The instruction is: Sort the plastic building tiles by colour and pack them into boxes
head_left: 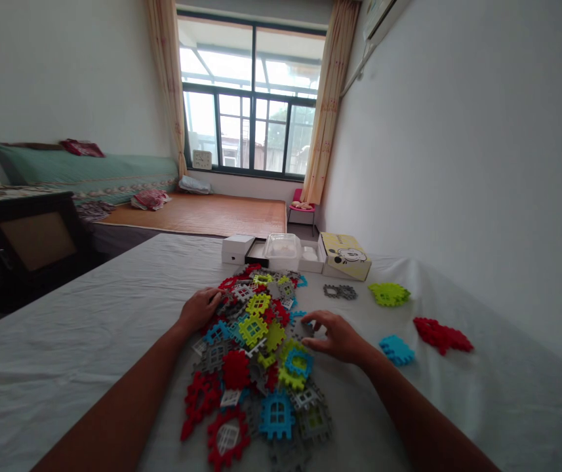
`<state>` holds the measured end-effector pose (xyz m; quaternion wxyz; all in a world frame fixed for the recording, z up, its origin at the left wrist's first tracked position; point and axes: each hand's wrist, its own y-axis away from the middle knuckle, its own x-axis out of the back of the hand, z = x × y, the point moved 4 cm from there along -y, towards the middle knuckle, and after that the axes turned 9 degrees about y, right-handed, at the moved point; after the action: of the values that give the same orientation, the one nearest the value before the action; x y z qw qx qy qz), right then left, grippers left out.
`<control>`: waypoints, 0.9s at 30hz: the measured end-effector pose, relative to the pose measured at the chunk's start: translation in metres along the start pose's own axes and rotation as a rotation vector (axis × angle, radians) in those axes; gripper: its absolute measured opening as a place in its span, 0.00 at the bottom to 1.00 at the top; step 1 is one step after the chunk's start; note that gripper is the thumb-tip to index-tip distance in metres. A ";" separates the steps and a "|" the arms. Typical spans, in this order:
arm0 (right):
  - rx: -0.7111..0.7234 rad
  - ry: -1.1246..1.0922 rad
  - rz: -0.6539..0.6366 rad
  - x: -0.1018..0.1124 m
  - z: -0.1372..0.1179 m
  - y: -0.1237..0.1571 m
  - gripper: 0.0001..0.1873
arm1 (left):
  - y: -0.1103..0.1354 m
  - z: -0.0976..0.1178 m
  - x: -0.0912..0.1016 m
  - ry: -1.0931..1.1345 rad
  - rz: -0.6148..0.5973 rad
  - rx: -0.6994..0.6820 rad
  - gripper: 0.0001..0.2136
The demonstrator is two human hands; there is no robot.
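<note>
A heap of interlocking plastic building pieces [275, 335] in red, blue, lime, grey and white lies on the white-covered table, many with toothed edges or window grids. My left hand [202, 309] rests against the heap's left side, fingers loosely bent and tips among the pieces; I see nothing held in it. At the heap's right edge, my right hand [334, 335] has thumb and fingers apart around a grey piece [301, 330]; whether they touch it is unclear. Near the heap's front lie a blue window piece [277, 415] and a red frame piece [228, 438].
Right of the heap lie separate groups: grey pieces [340, 292], lime pieces [389, 294], blue pieces [397, 350] and red pieces [442, 335]. Behind it stand a white box [237, 249], a clear plastic container [282, 246] and a yellow box [345, 255]. A wall borders the table's right.
</note>
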<state>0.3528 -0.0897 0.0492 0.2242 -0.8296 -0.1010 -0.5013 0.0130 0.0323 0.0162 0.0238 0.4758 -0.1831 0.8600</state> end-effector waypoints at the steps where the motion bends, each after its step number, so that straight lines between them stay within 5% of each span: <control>1: -0.066 -0.005 0.036 0.004 0.013 0.000 0.20 | 0.000 0.000 0.000 -0.001 -0.004 0.001 0.20; 7: -0.506 0.088 0.336 0.023 0.105 0.003 0.22 | 0.001 0.006 0.002 -0.008 0.003 0.007 0.20; 10: -0.592 0.088 0.402 0.023 0.131 -0.002 0.24 | 0.002 0.007 0.003 0.003 0.018 0.004 0.20; 16: -0.597 0.198 0.365 0.028 0.139 -0.006 0.19 | 0.003 0.008 0.005 0.027 0.005 0.006 0.20; 27: -0.760 0.548 0.179 0.044 0.163 0.036 0.20 | 0.003 0.005 0.003 -0.024 0.021 0.014 0.20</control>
<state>0.5163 -0.0470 0.0134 -0.0345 -0.6955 0.2243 -0.6817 0.0154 0.0276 0.0203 0.0091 0.4844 -0.1824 0.8556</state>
